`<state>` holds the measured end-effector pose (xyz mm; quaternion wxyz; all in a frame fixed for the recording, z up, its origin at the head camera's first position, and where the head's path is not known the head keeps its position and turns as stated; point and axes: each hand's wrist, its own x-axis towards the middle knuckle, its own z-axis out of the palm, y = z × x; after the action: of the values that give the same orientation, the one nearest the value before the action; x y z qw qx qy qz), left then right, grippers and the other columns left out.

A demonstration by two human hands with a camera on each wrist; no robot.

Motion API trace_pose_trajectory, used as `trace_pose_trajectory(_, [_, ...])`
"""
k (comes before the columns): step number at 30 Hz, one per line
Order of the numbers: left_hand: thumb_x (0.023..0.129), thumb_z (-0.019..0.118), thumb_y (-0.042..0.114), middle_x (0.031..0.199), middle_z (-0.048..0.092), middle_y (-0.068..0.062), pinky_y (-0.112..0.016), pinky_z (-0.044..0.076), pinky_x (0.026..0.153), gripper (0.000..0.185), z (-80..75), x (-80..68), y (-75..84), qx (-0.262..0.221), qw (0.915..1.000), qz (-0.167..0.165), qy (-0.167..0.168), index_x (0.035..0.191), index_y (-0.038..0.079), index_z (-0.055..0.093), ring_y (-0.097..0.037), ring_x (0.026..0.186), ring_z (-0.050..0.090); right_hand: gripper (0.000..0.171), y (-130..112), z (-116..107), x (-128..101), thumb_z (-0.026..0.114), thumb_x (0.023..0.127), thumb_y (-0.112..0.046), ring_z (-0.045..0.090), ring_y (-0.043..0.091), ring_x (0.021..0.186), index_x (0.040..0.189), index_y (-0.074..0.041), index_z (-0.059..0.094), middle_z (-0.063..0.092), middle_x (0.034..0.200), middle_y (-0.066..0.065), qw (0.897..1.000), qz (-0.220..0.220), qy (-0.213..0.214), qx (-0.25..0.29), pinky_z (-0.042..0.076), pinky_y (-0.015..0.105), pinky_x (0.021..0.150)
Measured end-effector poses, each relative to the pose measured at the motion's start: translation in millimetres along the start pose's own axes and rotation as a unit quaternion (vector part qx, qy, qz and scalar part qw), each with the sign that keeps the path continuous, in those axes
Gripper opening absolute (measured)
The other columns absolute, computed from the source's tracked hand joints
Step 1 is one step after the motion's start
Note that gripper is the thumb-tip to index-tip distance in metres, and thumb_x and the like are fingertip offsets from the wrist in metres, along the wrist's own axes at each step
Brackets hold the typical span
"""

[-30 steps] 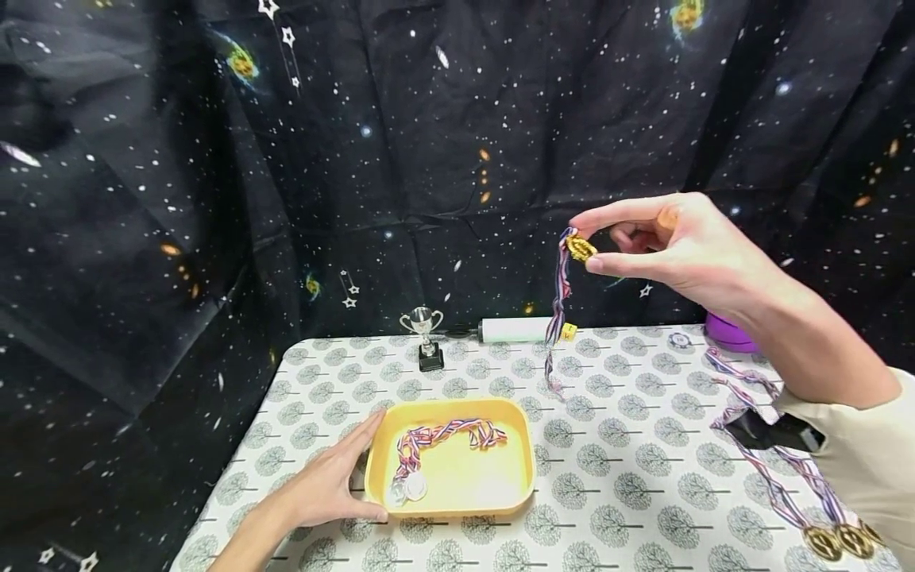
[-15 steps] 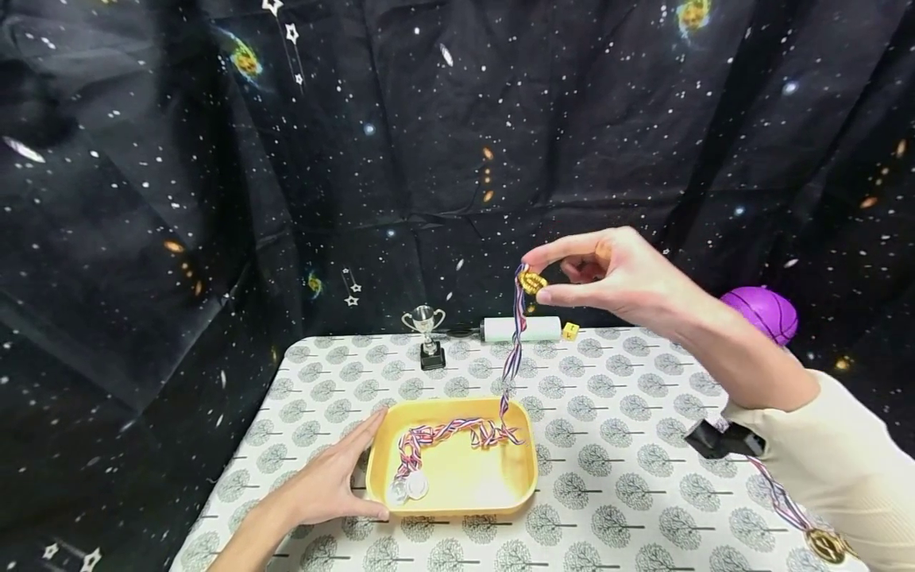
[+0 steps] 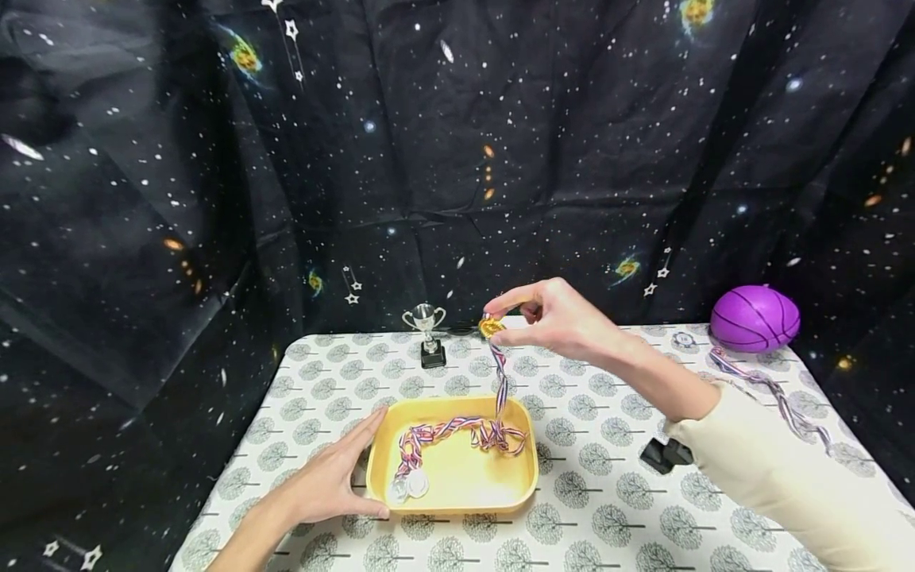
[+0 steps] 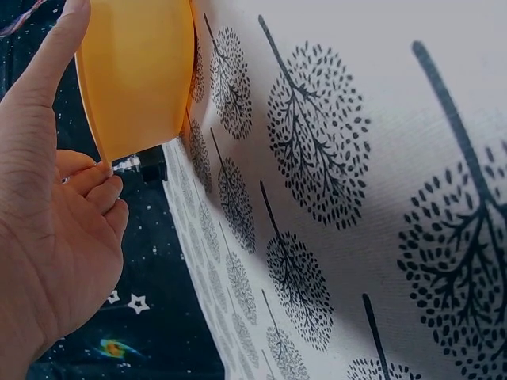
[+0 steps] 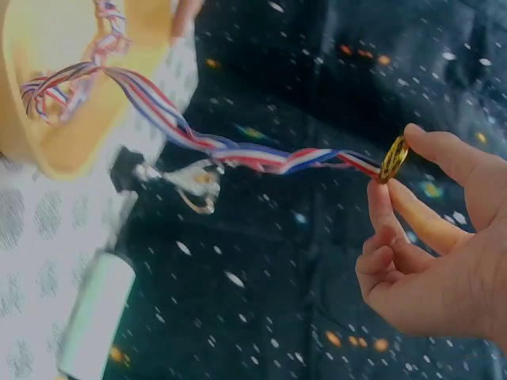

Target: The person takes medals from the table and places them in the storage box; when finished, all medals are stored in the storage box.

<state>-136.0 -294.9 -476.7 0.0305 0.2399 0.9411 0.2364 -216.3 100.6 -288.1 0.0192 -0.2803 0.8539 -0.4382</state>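
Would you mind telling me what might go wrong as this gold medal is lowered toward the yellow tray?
The gold medal is only pinched at its rim by the right hand, so it could slip. Its ribbon may tangle with the ribbons already in the yellow tray. The left hand merely rests against the tray, which might slide.

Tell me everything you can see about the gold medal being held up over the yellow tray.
The gold medal is a small round disc of shiny, metallic-looking gold, pinched at its edge between thumb and forefinger of the right hand above the table. A twisted red, white and blue ribbon hangs from it. The ribbon's lower end lies in the yellow tray, among the ribbons of the silver medals there. The medal itself touches nothing but the fingers.
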Motion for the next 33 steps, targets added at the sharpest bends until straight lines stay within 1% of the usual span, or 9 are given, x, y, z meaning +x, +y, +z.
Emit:
trace_pose_trajectory(6, [0.068,0.093,0.066,0.177,0.019,-0.003,-0.055,0.033,0.122,0.139,-1.1,0.1,0.1,0.0,1.0,0.001,-0.001,0.172,0.014,0.016,-0.031,0.156,0.032,0.038,0.0,35.2,11.5,0.091,0.084,-0.017,0.047,0.019,0.065,0.121,-0.011,0.082,0.077,0.106,0.0,1.0,0.005,0.011,0.001,0.033,0.026,0.05])
trace_pose_trajectory(10, [0.069,0.094,0.065,0.176,0.02,-0.003,-0.056,0.033,0.122,0.138,-1.5,0.2,0.4,-0.006,1.0,-0.001,-0.004,0.171,0.011,0.018,-0.031,0.156,0.032,0.04,-1.0,53.2,20.3,0.091,0.085,-0.016,0.04,0.016,0.058,0.123,-0.01,0.081,0.076,0.099,0.0,0.999,-0.005,0.035,0.009,0.031,0.027,0.051])
trace_pose_trajectory(15, [0.069,0.094,0.065,0.176,0.019,-0.002,-0.056,0.033,0.122,0.138,-1.8,-0.2,0.6,-0.012,0.9999,-0.007,-0.007,0.172,0.013,0.018,-0.031,0.156,0.032,0.039,-0.5,75.8,28.7,0.09,0.086,-0.014,0.041,0.019,0.064,0.124,-0.009,0.08,0.067,0.082,0.002,0.998,-0.035,0.054,0.009,0.033,0.029,0.057])
trace_pose_trajectory(22, [0.069,0.093,0.065,0.177,0.019,-0.003,-0.058,0.033,0.122,0.138,-2.6,-0.6,1.2,-0.018,0.9997,-0.01,-0.011,0.173,0.021,0.013,-0.033,0.156,0.032,0.04,17.9,124.0,24.1,0.091,0.086,-0.018,0.045,0.012,0.069,0.123,-0.009,0.079,0.076,0.121,0.001,1.0,-0.005,-0.001,-0.007,0.039,0.023,0.061])
trace_pose_trajectory(24, [0.07,0.093,0.064,0.177,0.019,-0.004,-0.058,0.033,0.122,0.138,-2.7,-0.5,1.3,-0.018,0.9997,-0.008,-0.011,0.173,0.022,0.012,-0.033,0.156,0.032,0.043,26.7,138.6,20.8,0.091,0.086,-0.018,0.038,0.01,0.059,0.126,-0.009,0.078,0.076,0.12,0.005,1.0,0.007,-0.016,-0.007,0.036,0.023,0.055])
trace_pose_trajectory(27, [0.07,0.094,0.063,0.177,0.019,-0.005,-0.057,0.033,0.122,0.138,-2.5,-0.5,1.5,-0.016,0.9998,-0.006,-0.01,0.173,0.021,0.012,-0.033,0.156,0.032,0.044,38.7,157.5,16.3,0.091,0.085,-0.019,0.035,0.007,0.056,0.126,-0.009,0.078,0.075,0.124,0.008,0.999,0.025,-0.026,-0.007,0.041,0.022,0.06])
trace_pose_trajectory(28, [0.07,0.094,0.063,0.177,0.019,-0.005,-0.057,0.033,0.122,0.138,-2.4,-0.5,1.5,-0.015,0.9998,-0.006,-0.009,0.173,0.02,0.013,-0.033,0.156,0.032,0.044,42.0,162.8,14.8,0.091,0.084,-0.018,0.043,0.008,0.06,0.126,-0.009,0.078,0.074,0.127,0.01,0.999,0.034,-0.029,-0.001,0.048,0.024,0.068])
trace_pose_trajectory(31, [0.069,0.094,0.063,0.177,0.018,-0.003,-0.057,0.033,0.122,0.138,-1.9,-0.5,0.9,-0.011,0.9999,-0.005,-0.008,0.173,0.019,0.013,-0.033,0.156,0.032,0.043,50.1,175.8,10.1,0.092,0.083,-0.016,0.048,0.007,0.06,0.123,-0.009,0.079,0.074,0.129,0.011,0.999,0.042,-0.033,0.011,0.05,0.022,0.067])
trace_pose_trajectory(33, [0.069,0.094,0.063,0.177,0.018,-0.003,-0.057,0.033,0.121,0.139,-1.6,-0.6,0.5,-0.011,0.9999,-0.005,-0.007,0.173,0.019,0.013,-0.034,0.156,0.032,0.044,54.4,182.7,6.3,0.092,0.082,-0.013,0.05,0.009,0.059,0.123,-0.008,0.079,0.074,0.126,0.011,0.998,0.04,-0.039,0.014,0.047,0.021,0.056])
